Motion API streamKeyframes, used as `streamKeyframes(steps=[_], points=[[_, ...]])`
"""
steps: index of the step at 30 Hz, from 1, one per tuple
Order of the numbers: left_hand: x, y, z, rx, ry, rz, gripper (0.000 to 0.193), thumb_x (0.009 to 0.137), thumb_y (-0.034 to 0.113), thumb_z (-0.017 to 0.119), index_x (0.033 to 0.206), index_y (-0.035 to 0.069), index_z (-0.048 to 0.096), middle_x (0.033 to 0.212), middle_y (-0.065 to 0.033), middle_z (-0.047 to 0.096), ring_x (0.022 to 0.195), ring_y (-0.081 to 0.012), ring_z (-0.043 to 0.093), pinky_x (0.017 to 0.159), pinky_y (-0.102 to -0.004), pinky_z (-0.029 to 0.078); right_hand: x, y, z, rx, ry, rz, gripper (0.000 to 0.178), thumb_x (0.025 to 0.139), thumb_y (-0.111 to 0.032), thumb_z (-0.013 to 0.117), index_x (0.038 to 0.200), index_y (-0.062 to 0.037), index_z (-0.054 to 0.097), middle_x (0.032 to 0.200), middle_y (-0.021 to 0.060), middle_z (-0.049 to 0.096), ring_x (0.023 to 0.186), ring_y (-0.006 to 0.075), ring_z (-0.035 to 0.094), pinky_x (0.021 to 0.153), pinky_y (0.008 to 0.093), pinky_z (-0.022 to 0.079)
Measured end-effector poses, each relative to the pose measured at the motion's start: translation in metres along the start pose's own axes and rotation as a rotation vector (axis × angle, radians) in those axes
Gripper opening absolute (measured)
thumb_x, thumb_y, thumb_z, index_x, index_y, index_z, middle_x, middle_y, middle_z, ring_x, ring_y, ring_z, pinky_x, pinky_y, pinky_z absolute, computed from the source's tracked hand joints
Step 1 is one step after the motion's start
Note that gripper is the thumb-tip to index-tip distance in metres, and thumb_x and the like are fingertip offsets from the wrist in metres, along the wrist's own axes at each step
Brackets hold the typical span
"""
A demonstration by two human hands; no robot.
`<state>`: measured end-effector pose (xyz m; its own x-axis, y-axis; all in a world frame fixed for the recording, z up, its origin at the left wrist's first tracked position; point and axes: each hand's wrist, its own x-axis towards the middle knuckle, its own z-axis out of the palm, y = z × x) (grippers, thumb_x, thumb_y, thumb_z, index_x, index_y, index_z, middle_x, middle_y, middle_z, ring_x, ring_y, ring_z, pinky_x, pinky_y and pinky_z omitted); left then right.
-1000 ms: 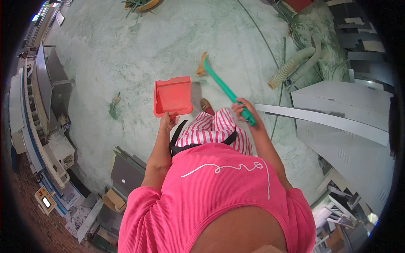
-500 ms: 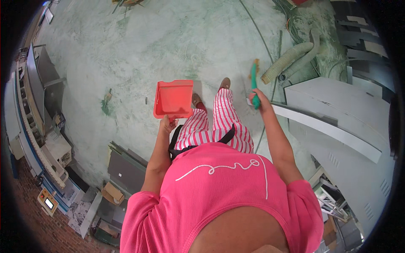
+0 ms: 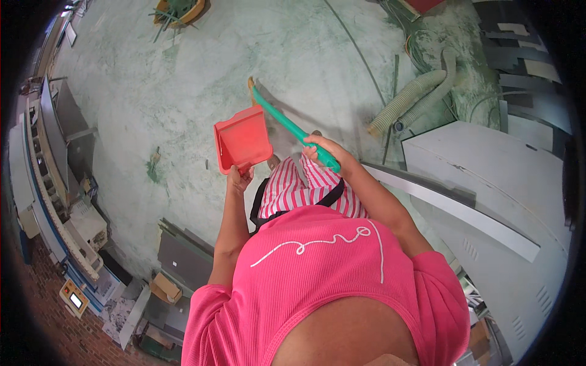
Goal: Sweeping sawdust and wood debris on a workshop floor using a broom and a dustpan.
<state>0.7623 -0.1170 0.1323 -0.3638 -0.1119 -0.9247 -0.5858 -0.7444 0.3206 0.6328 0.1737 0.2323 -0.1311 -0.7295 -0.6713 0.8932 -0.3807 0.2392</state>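
Note:
A red dustpan (image 3: pixel 243 141) hangs in front of me at the left, its tray facing up. My left hand (image 3: pixel 240 177) is closed around its short handle at the near edge. Across to the right, my right hand (image 3: pixel 329 152) grips the thick end of a green-handled brush (image 3: pixel 285 122). The brush slants up and to the left, and its yellowish-brown bristles (image 3: pixel 251 83) reach just beyond the dustpan's far edge. Both are held above the stained concrete floor (image 3: pixel 183 91), and my shoes show partly behind them.
Ribbed hoses (image 3: pixel 408 102) lie on the floor at the right, beside a large grey cabinet (image 3: pixel 482 165). A yellow basket with green strips (image 3: pixel 183 11) stands far ahead. Leaning panels (image 3: pixel 189 250) and a small cardboard box (image 3: pixel 165 288) are at the lower left.
My right hand has swung inward to the left, turning the brush from upright to slanting toward the dustpan. The dustpan has tilted and shifted slightly left. The far basket has come further into view.

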Motion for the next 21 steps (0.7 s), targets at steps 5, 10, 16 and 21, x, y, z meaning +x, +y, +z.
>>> streamKeyframes(steps=[5,10,16,21], points=[[0.013,0.001,0.021,-0.050,-0.067,-0.008,0.032,0.077,0.027,0.030,0.090,0.003,0.047,0.077,-0.0086,0.054,0.067,-0.0198,0.054,0.058,-0.0289,0.044,-0.049,-0.038,-0.048,-0.080,-0.072,-0.006,0.019,0.074,-0.012,0.049,0.086,-0.0086,0.034,0.063,0.0028,0.040,0.048,0.0041,0.040,0.038,0.0146,0.034],[0.022,-0.003,0.025,-0.030,-0.014,-0.015,0.031,0.077,0.026,0.031,0.090,0.003,0.047,0.076,-0.0081,0.054,0.067,-0.0199,0.054,0.059,-0.0295,0.044,-0.103,-0.067,-0.086,-0.174,0.297,-0.408,0.023,0.072,-0.013,0.051,0.088,-0.0115,0.034,0.064,0.0029,0.040,0.048,0.0054,0.040,0.039,0.0161,0.035],[0.028,-0.007,0.020,0.004,0.016,-0.107,0.029,0.074,0.022,0.031,0.089,0.003,0.046,0.074,-0.0088,0.054,0.063,-0.0197,0.053,0.057,-0.0285,0.044,-0.116,-0.119,-0.114,-0.051,0.349,-0.633,0.020,0.072,-0.012,0.050,0.080,-0.0085,0.032,0.060,0.0015,0.040,0.046,0.0061,0.040,0.039,0.0159,0.035],[0.032,0.005,0.015,-0.067,0.131,-0.048,0.031,0.075,0.025,0.029,0.088,0.003,0.047,0.070,-0.0096,0.053,0.056,-0.0190,0.052,0.054,-0.0290,0.044,-0.078,-0.161,-0.112,-0.047,0.240,-0.672,0.022,0.070,-0.013,0.052,0.075,-0.0042,0.033,0.058,0.0020,0.041,0.049,0.0073,0.043,0.043,0.0163,0.038]])
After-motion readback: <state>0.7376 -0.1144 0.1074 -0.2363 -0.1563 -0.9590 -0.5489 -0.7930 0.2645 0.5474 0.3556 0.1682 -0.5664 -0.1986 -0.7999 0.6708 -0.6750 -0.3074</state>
